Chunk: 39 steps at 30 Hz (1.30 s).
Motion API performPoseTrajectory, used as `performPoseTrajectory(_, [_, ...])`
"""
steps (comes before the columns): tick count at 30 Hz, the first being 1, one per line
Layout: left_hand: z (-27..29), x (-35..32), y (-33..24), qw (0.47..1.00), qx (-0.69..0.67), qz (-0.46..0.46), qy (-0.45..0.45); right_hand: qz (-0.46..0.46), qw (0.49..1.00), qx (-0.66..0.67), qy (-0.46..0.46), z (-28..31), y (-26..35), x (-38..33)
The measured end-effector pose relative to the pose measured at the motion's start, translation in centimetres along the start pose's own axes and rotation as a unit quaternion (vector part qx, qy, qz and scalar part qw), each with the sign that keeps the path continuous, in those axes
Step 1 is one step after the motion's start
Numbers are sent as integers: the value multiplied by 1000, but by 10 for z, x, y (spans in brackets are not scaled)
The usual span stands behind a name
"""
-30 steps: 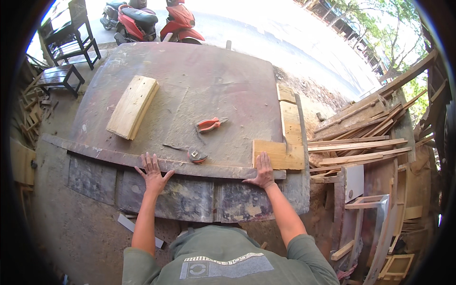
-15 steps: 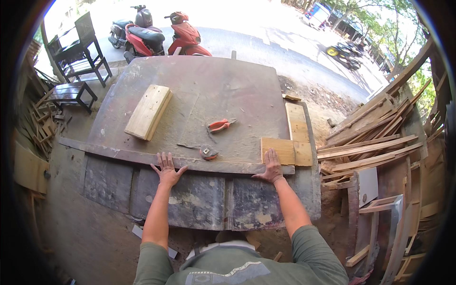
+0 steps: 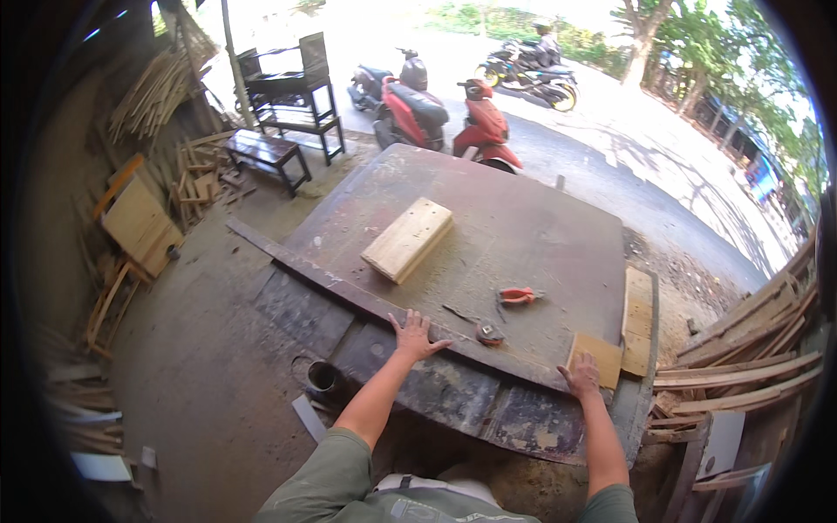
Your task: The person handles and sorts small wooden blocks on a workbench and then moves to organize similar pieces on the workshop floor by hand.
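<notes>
My left hand [image 3: 417,336] rests, fingers spread, on a long dark wooden strip [image 3: 340,286] along the near side of a worn, dusty table [image 3: 558,235]. Further right, my right hand [image 3: 580,378] lies open over the strip's other end, against a flat square piece of yellowish wood [image 3: 600,353]. Between and beyond the hands are a tape measure [image 3: 489,334] and red-handled pliers [image 3: 519,296]. A thick pale wooden block [image 3: 408,237] lies farther back on the left. Another pale board [image 3: 639,305] runs along the right edge. Neither hand grips anything.
Scrap timber is heaped at the right [image 3: 741,383] and left. A dark cylindrical container [image 3: 323,378] stands by the table's near left side. A low bench [image 3: 266,152], a dark chair [image 3: 292,83] and parked red scooters [image 3: 484,126] stand beyond. A motorcycle [image 3: 527,74] is on the road.
The view has swung left, so the table appears tilted and farther right. The motorcycle has moved left along the road relative to the scooters. Both hands stay spread by the strip.
</notes>
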State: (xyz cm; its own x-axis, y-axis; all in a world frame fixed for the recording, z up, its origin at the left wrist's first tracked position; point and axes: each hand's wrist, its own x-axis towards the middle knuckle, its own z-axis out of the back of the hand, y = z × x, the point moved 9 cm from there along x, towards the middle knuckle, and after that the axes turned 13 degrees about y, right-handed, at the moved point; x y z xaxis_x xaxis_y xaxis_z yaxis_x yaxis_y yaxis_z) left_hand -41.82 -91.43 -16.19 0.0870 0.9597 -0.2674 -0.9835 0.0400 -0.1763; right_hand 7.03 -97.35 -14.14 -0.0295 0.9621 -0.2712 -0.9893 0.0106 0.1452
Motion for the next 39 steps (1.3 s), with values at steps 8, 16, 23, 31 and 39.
performPoseTrajectory(8, [-51, -147, 35, 999, 19, -27, 22, 21, 997, -72, -33, -40, -2, -104])
performPoseTrajectory(16, [46, -92, 168, 993, -5, 70, -94, 28, 990, -111, 85, 30, 28, -184])
performPoseTrajectory(23, [59, -23, 197, 988, -20, 115, 103, -142, 989, -14, -49, 43, 0, -351])
performPoseTrajectory(31, [76, -34, 165, 899, -406, 4, 165, -343, 893, 156, 245, -246, -42, -541])
performPoseTrajectory(39, [102, -100, 87, 368, -831, -324, 262, -362, 872, 200, 262, -334, -52, -552])
